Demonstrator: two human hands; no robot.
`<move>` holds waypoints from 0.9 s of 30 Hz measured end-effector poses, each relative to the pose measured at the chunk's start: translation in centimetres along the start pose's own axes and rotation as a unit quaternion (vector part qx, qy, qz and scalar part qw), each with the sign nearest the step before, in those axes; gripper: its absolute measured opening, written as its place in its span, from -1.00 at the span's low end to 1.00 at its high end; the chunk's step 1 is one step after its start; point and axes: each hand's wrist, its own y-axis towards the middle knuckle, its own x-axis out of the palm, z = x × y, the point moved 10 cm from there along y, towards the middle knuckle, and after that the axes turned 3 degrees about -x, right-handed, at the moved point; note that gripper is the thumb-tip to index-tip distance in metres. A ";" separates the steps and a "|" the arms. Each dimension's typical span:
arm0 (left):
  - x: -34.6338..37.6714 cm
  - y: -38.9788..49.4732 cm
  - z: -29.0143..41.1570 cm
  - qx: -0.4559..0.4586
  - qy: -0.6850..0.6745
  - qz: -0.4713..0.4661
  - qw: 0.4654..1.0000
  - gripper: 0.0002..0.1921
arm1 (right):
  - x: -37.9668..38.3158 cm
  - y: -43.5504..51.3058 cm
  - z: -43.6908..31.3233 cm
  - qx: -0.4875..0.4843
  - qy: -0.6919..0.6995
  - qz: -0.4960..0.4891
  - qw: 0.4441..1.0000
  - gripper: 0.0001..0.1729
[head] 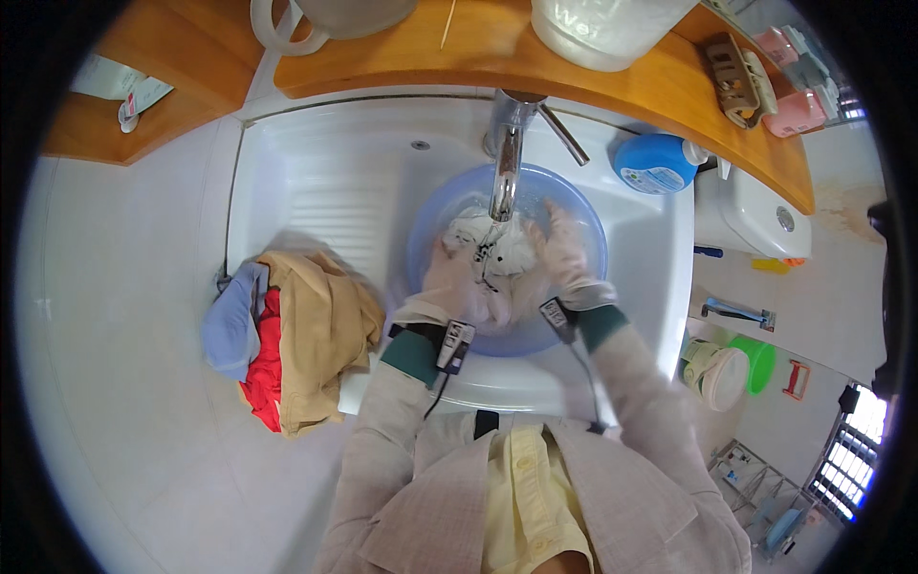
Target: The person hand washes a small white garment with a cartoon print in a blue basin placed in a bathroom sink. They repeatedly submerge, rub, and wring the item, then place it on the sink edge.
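A blue plastic basin point(597, 229) of water stands in the white sink under the faucet point(507, 168), from which a stream of water runs. Wet white cloth with dark markings point(513, 255) lies in the basin, partly under water. Both my hands appear to be in thin, pale gloves. My left hand point(450, 276) is at the left side of the cloth, blurred, its fingertips partly hidden. On the right side my right hand point(563, 247) has its fingers apart, with the thumb close to the cloth; whether it touches cannot be made out.
Tan, red and blue clothes point(312, 337) hang over the sink's left edge. A blue bottle point(656, 163) stands at the back right of the sink point(649, 287). Above the faucet runs a wooden shelf point(473, 64) with a mug point(351, 18) and a translucent container point(609, 32).
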 end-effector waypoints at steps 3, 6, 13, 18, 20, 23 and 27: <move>2.5 -0.6 0.7 0.091 -0.213 -0.062 0.971 -0.37 | 6.0 -2.6 1.4 0.138 0.205 -0.210 0.946 -0.49; 1.2 -0.2 -3.0 -0.027 -0.190 -0.005 0.981 -0.34 | 6.5 -2.4 1.3 0.067 0.077 -0.343 0.934 -0.52; -0.1 0.0 -3.6 0.007 -0.043 0.025 0.999 -0.38 | 0.7 0.6 1.8 0.090 0.004 -0.238 0.967 -0.27; 1.0 -1.4 0.2 0.124 0.204 0.046 0.970 -0.25 | 3.8 -4.4 -5.1 0.042 0.133 -0.263 0.955 -0.45; 0.4 -1.9 1.7 0.160 0.067 0.005 0.985 -0.27 | 3.8 -6.2 -8.7 -0.045 0.169 -0.367 0.914 -0.56; 1.3 -2.7 1.8 0.027 -0.400 -0.177 0.899 -0.34 | 1.7 -8.1 -10.8 0.001 0.242 -0.462 0.853 -0.77; 3.5 -6.0 4.6 -0.050 -0.602 -0.314 0.733 -0.40 | -0.5 -9.3 -11.9 0.035 0.295 -0.427 0.854 -0.81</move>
